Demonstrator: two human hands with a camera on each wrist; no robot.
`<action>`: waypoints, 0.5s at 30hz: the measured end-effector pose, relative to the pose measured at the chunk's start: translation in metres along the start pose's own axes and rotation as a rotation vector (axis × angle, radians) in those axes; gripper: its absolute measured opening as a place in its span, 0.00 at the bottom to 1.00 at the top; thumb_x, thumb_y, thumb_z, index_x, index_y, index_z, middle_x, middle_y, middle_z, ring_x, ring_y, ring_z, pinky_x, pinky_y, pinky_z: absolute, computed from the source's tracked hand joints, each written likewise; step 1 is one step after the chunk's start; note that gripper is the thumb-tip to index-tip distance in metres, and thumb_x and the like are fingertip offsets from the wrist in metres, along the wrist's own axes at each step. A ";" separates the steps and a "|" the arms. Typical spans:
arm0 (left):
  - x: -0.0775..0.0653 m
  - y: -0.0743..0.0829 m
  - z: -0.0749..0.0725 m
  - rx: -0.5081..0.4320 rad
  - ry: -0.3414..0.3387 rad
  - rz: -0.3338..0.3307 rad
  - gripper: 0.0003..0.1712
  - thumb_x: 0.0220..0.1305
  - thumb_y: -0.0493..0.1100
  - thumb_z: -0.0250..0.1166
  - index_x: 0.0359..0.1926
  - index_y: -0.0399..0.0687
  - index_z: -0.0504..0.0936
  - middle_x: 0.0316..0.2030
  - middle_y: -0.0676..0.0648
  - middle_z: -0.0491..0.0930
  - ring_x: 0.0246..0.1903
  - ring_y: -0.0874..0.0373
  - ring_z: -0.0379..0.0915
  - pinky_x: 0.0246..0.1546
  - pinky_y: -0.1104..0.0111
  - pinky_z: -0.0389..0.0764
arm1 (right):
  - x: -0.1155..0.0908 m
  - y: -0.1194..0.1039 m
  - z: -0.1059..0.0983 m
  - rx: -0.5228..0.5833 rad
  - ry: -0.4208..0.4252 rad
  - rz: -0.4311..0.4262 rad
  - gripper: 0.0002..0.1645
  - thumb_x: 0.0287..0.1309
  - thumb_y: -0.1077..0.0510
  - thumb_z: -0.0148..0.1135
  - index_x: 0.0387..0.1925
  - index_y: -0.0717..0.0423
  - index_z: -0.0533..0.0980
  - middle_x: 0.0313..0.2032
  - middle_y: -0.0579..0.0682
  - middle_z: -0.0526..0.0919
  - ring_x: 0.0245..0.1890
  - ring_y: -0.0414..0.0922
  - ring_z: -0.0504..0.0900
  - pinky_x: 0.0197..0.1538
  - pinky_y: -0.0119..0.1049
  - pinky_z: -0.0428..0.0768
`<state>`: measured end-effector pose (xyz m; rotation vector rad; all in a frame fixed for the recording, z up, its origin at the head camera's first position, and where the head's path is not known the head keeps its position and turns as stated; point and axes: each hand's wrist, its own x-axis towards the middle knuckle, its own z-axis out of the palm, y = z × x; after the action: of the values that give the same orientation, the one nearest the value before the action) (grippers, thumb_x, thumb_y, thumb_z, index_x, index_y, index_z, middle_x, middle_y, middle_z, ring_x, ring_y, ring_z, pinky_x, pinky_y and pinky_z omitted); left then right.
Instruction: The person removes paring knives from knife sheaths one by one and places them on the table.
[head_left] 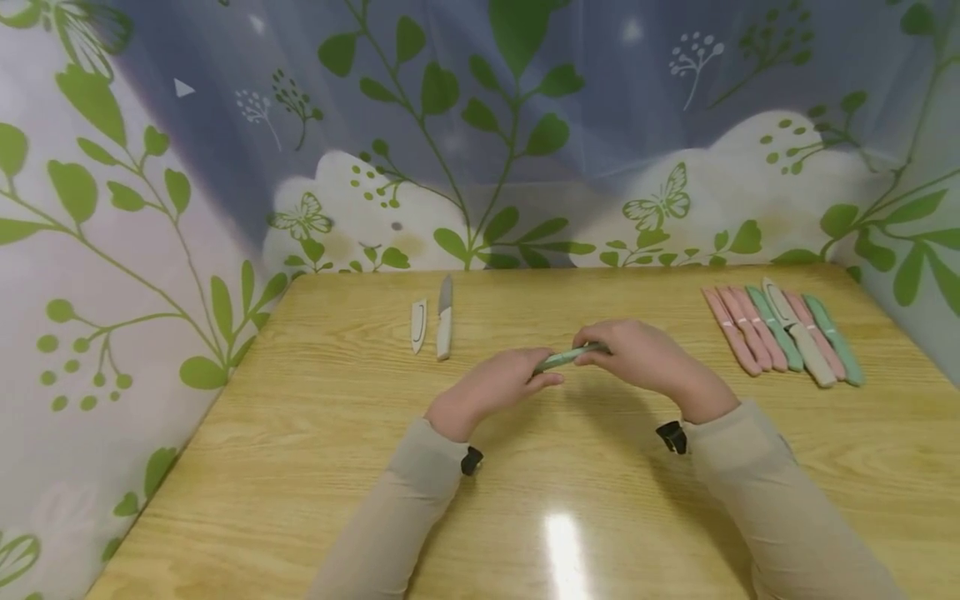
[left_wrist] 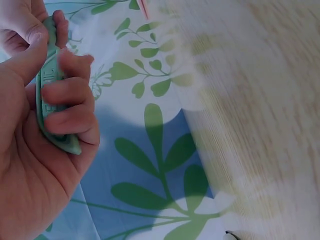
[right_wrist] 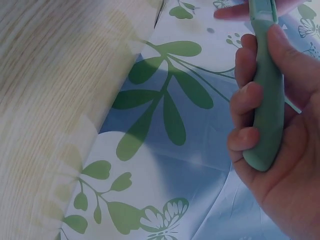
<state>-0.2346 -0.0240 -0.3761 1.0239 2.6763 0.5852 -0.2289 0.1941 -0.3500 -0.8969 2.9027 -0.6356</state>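
Above the middle of the table, both hands hold one green sheathed paring knife (right_wrist: 269,95). My right hand (head_left: 637,354) grips its handle, with fingers and thumb wrapped round it in the right wrist view. Around the green blade sheath (left_wrist: 50,95) curl the fingers of my left hand (head_left: 498,379). The sheath meets the handle, and the blade is hidden. Off to the left lies a bare white-handled knife (head_left: 445,325), blade pointing away. Beside it is a separate white blade sheath (head_left: 418,327).
On the right of the wooden table (head_left: 300,483) lies a row of pink knives (head_left: 731,333), green knives (head_left: 832,337) and one white knife (head_left: 810,354). A leaf-patterned cloth (head_left: 480,125) rises behind the table and along both sides.
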 end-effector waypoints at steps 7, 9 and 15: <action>-0.002 -0.004 0.000 -0.026 -0.004 -0.003 0.18 0.75 0.53 0.48 0.38 0.43 0.73 0.23 0.54 0.64 0.23 0.64 0.60 0.28 0.74 0.64 | 0.001 -0.002 0.003 0.068 -0.063 0.040 0.11 0.67 0.52 0.58 0.46 0.51 0.79 0.36 0.49 0.85 0.29 0.37 0.77 0.32 0.35 0.75; -0.002 -0.004 -0.001 -0.032 -0.003 0.000 0.19 0.76 0.52 0.47 0.40 0.40 0.74 0.22 0.54 0.62 0.21 0.63 0.58 0.26 0.74 0.63 | 0.001 -0.002 0.002 0.066 -0.063 0.037 0.12 0.67 0.52 0.58 0.47 0.52 0.79 0.37 0.49 0.85 0.30 0.38 0.78 0.34 0.36 0.76; -0.003 -0.004 -0.004 -0.027 0.012 0.010 0.20 0.76 0.50 0.47 0.42 0.38 0.76 0.22 0.52 0.63 0.20 0.63 0.55 0.24 0.74 0.61 | 0.002 -0.003 0.001 0.073 -0.053 0.025 0.12 0.67 0.52 0.58 0.47 0.52 0.79 0.41 0.48 0.85 0.35 0.40 0.81 0.40 0.41 0.78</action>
<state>-0.2366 -0.0300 -0.3740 1.0307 2.6668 0.6299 -0.2290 0.1906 -0.3494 -0.8536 2.8195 -0.6990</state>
